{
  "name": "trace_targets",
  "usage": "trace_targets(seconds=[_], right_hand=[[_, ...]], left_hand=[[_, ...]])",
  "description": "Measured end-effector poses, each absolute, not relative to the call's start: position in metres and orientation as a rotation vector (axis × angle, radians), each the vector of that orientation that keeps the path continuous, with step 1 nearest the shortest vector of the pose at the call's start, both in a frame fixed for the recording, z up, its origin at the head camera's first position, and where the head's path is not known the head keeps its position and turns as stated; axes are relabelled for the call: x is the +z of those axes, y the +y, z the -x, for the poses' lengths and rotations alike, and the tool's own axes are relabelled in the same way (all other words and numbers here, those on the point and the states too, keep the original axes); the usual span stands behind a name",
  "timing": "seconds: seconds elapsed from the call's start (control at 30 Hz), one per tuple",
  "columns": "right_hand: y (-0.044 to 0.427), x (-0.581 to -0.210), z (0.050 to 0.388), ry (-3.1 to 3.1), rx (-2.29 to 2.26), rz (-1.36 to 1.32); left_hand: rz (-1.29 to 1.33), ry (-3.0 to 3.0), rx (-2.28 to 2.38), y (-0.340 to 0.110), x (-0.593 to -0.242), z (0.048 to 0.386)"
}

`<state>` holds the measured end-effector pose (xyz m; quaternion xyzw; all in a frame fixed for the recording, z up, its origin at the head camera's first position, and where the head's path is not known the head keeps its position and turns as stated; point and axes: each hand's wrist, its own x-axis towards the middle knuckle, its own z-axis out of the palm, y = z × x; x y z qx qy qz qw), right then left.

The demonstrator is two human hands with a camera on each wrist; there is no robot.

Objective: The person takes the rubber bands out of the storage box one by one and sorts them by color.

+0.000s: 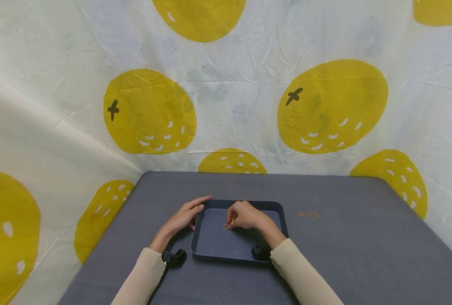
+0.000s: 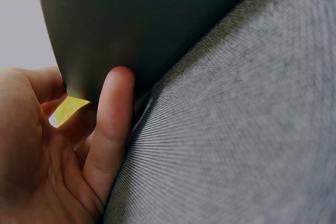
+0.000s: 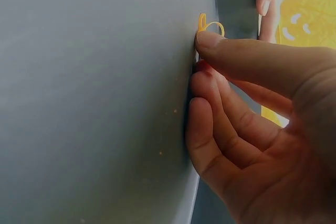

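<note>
Inside the dark tray (image 1: pixel 226 257), my right hand (image 1: pixel 245 215) pinches a small orange-yellow rubber band (image 3: pixel 214 24) between thumb and fingertips, low over the tray floor. Two loops of it stick out past the thumb; whether they belong to one band or two I cannot tell. My left hand (image 1: pixel 182 220) holds the tray by its far left corner. Its thumb lies over the rim, and one finger (image 2: pixel 113 108) stands against the outer wall, while other fingers are partly hidden behind the corner.
Three more orange rubber bands (image 1: pixel 309 214) lie in a short row on the grey table (image 1: pixel 363 254), right of the tray. Behind the table hangs a pale cloth (image 1: pixel 237 118) printed with yellow fruit. Both wrists wear dark bands with small devices.
</note>
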<state>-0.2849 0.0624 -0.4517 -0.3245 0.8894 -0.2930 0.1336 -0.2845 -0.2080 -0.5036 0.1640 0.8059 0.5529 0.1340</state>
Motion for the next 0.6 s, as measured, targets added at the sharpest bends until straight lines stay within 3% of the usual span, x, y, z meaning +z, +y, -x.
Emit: trace_targets(seconds=[0.6], right_hand=[[0.0679, -0.4488, 0.2865, 2.558, -0.833, 0.979]], left_hand=[[-0.479, 2.342, 1.600, -0.2054, -0.5001, 0.2839]])
